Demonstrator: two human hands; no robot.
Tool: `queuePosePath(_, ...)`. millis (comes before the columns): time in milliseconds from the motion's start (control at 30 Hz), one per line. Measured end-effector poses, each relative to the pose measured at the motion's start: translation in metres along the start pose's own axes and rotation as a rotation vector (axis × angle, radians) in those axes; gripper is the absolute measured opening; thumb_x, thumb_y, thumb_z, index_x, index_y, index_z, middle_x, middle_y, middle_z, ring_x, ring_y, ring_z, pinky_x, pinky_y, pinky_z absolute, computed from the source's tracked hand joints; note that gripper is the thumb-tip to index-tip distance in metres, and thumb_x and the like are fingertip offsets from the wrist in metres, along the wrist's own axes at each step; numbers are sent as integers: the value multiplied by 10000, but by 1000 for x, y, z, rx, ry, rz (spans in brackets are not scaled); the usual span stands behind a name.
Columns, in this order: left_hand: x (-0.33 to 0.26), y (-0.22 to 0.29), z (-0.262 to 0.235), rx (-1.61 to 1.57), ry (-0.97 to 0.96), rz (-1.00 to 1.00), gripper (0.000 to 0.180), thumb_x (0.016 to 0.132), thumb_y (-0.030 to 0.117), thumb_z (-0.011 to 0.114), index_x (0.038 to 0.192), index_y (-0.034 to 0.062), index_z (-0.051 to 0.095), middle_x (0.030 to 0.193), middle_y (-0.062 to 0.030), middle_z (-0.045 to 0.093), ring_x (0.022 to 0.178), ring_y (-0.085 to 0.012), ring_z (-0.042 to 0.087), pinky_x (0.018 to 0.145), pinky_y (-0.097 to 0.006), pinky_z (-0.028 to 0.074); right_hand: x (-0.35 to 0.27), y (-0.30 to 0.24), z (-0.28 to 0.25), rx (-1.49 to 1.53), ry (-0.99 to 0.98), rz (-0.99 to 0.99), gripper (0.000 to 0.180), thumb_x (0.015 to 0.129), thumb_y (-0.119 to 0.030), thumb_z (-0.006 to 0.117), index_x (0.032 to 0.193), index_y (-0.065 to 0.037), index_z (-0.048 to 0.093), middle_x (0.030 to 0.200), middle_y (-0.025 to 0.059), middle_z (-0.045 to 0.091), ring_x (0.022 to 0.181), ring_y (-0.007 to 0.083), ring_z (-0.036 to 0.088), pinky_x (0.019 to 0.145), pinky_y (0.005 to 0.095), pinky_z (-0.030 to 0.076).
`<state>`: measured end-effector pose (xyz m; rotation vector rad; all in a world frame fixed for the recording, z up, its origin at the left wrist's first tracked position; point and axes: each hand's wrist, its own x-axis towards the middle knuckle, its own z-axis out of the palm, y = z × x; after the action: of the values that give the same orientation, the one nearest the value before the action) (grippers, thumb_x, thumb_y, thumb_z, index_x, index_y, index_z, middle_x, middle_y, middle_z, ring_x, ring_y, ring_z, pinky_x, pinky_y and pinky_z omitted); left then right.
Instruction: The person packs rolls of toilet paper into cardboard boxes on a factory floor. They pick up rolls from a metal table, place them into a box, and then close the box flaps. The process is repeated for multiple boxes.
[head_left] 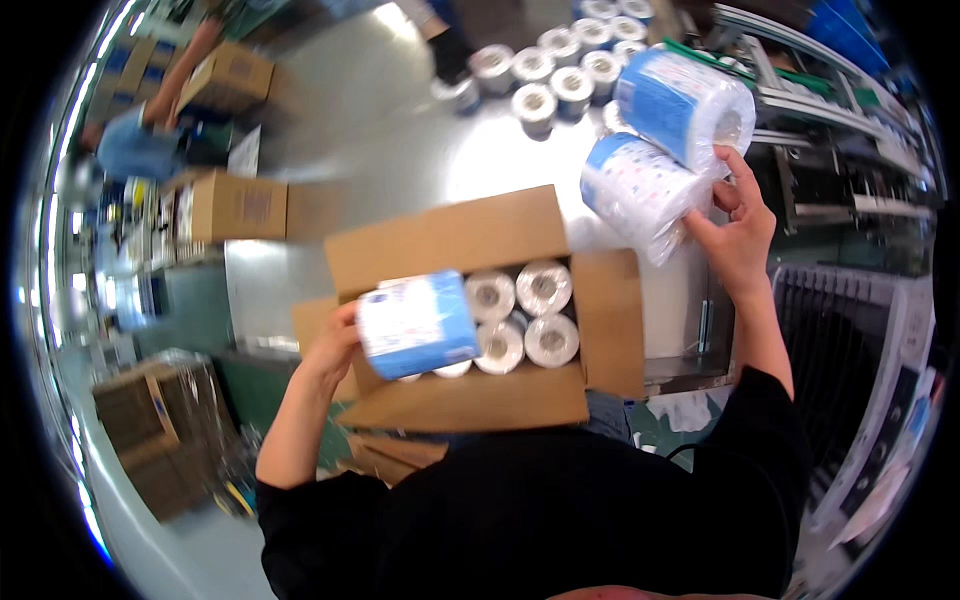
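The wrapped roll pack (418, 325) sat over the left side of the open cardboard box (610, 320), in the grip of the left hand (330, 345). White rolls (520, 315) already filled the right side. The right hand (738, 235) held a second pack (640, 195) above the shiny worktop (400, 150), just beside a third pack (685, 105). It held only the pack's end, so that pack could slip and fall.

A shiny grey metal table (400, 150) carries an open brown cardboard box (600, 330) near its front edge and a cluster of plastic-wrapped white rolls (560, 70) at its far end.
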<state>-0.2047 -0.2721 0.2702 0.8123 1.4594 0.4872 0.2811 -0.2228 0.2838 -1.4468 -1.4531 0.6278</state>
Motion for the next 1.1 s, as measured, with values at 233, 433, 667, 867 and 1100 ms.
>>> queuePosePath(233,-45,-5,-20,1525,-15,577,311,619,128,734,930,143,740,895,-91,641,995,-262,584,779,-394,465,-59,-118,138,-282,-1375,-164,648,803,-153,644,1340,45,341,725,205,621,694,376,635,651,428,535)
queuePosePath(433,-19,-50,-33,1638,-32,706,203,639,113,704,835,155,733,984,-86,637,1129,-263,535,842,-413,439,-131,-79,281,-289,-1222,-170,573,777,-126,644,1184,148,347,732,263,619,726,425,632,633,464,525)
queuePosePath(667,12,12,-25,1394,-149,97,287,757,179,692,1032,99,691,1164,-127,610,1159,-320,521,913,-466,434,-97,-70,230,74,-1130,-20,385,830,-260,664,1144,-44,608,868,216,671,815,326,668,752,384,528)
queuePosePath(867,61,-18,31,1438,-23,900,635,828,377,607,1360,69,448,1441,-207,372,1361,-378,309,1095,-546,217,42,117,116,-321,13,172,304,823,-202,630,1083,-43,611,912,172,680,814,296,675,706,381,529)
queuePosePath(1100,83,-41,31,1333,-52,911,659,818,371,586,1375,62,414,1476,-234,300,1376,-411,269,1101,-590,139,70,274,53,-764,-401,835,900,756,-344,696,1454,-31,221,1061,223,651,933,355,656,804,416,529)
